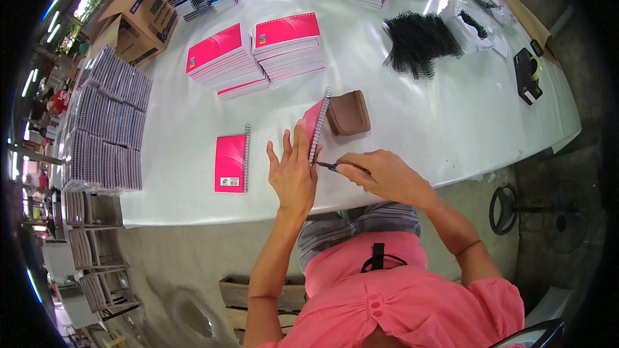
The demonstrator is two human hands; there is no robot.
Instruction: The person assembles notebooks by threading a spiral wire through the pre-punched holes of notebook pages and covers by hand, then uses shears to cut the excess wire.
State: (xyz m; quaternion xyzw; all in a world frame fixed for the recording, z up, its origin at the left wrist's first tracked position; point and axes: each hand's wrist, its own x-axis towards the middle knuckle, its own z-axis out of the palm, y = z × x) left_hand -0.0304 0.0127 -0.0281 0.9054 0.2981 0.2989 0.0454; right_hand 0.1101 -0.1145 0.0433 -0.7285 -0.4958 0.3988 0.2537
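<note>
My left hand (293,177) lies with spread fingers on a pink spiral notebook (314,115), pressing it against the table; its lower part is hidden under the hand. In my right hand (387,177) is a small pair of dark-handled pliers (327,165), their tip at the near end of the notebook's wire coil. Under the coil's far part, touching it, sits a brown pouch or block (349,116). Left of my left hand rests another pink spiral notebook (230,161), flat, with a white label near its lower edge.
Two piles of pink-covered pads (219,51) stand farther back. Black plastic coils (422,45) lie heaped at the far right, near a tape dispenser (527,77). Wrapped notebook stacks (106,132) and a cardboard box (145,22) line the left side. A fan (561,219) stands right.
</note>
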